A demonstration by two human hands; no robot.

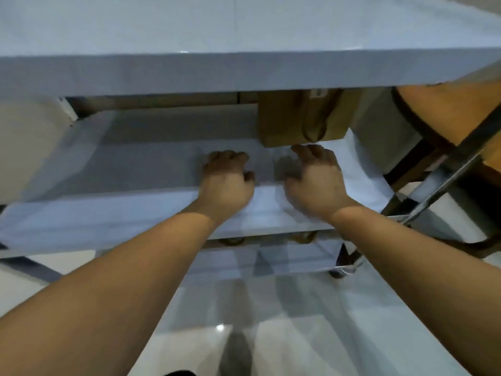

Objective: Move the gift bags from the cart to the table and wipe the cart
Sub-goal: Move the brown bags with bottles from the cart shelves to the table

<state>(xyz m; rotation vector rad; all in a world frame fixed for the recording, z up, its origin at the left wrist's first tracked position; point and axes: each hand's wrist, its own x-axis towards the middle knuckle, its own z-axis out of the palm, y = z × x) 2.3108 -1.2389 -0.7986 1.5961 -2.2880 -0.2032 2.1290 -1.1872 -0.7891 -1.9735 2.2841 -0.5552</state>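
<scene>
Presently, head view, motion-blurred. Cart: grey, tiered; top shelf across the upper frame, middle shelf beneath it, a lower shelf partly seen below. Bag: brown paper, cord handle, upright at the back right of the middle shelf, under the top shelf. Left hand: over the middle shelf, fingers curled downward, grip on nothing visible. Right hand: beside the left, fingers loosely spread, grip released, fingertips just short of the bag's base; contact cannot be told through blur. Both forearms bare. Stool: round wooden seat, dark metal frame, right of the cart. Floor: pale glossy tile
</scene>
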